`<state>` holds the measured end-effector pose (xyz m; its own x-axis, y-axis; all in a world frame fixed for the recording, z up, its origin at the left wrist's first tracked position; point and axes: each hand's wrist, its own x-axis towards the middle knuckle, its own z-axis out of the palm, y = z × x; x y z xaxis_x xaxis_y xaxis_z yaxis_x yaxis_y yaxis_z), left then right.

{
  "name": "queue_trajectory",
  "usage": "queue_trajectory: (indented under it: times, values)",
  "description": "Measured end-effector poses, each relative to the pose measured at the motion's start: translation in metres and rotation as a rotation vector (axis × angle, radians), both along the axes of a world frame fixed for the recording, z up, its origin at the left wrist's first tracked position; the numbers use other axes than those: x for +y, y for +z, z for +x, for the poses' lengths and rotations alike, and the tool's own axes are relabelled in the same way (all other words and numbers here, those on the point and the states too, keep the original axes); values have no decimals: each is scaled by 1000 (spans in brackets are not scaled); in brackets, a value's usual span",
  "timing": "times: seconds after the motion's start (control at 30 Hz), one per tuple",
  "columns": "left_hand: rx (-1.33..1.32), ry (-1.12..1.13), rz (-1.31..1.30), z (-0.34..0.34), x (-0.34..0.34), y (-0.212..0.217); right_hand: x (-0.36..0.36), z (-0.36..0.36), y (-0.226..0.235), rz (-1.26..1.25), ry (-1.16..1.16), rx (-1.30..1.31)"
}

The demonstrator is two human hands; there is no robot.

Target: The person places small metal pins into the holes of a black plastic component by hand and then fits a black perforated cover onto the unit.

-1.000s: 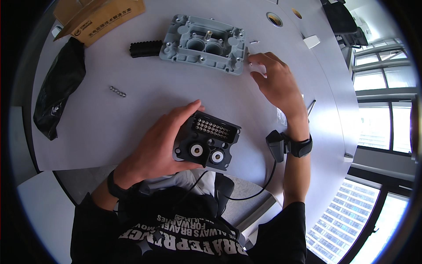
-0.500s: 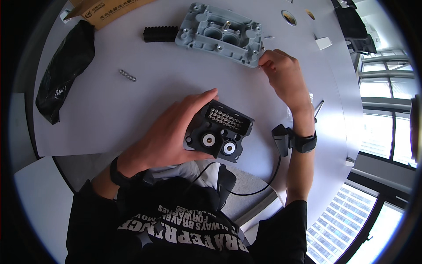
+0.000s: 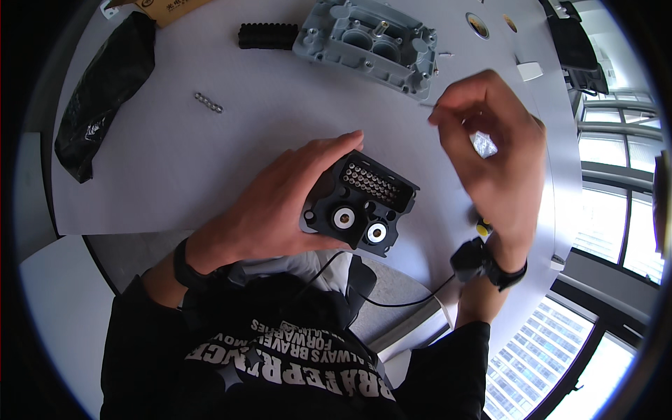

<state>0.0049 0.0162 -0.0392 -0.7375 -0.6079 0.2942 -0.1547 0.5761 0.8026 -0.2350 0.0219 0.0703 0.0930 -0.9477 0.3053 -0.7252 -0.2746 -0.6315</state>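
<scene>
My left hand (image 3: 276, 199) is wrapped round a black connector block (image 3: 360, 210), its face tilted up. That face has two round white-ringed contacts and a recess with rows of small metal pins. My right hand (image 3: 500, 150) is raised to the right of the block, thumb and index finger pinched together. A thin, short sliver shows at its fingertips, too small to name. Beyond the hands lies a grey cast housing (image 3: 329, 52) with two round openings and a brass-coloured post. Small metal pieces (image 3: 446, 54) lie beside its right end.
A ridged black piece (image 3: 267, 36) lies left of the housing. A short row of metal pieces (image 3: 208, 103) rests on the grey table (image 3: 161, 182). Farther left are a black plastic bag (image 3: 105, 98) and a cardboard box (image 3: 168, 8). A white block (image 3: 530, 71) sits at the right.
My right hand has lifted away from the housing's right corner, moving right and nearer, still pinched. The connector block stays in my left hand. The whole view has shifted slightly.
</scene>
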Motion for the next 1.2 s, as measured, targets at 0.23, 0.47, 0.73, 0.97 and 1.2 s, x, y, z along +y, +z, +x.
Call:
queue_trajectory:
  times: [0.23,0.47,0.73,0.97,1.2]
  values:
    - [1,12,-31,-1,1,3,8,16,-9,-92,351,132]
    - [-24,14,-4,1,2,3,4,22,-26,-54,398,167]
    - [0,2,-9,-1,1,-2,2,25,-31,-113,375,171]
    - [14,13,28,-3,0,-1,-14,-13,-7,-131,23,249]
    - [-4,25,29,-1,1,2,-42,-69,-74,-92,-101,432]
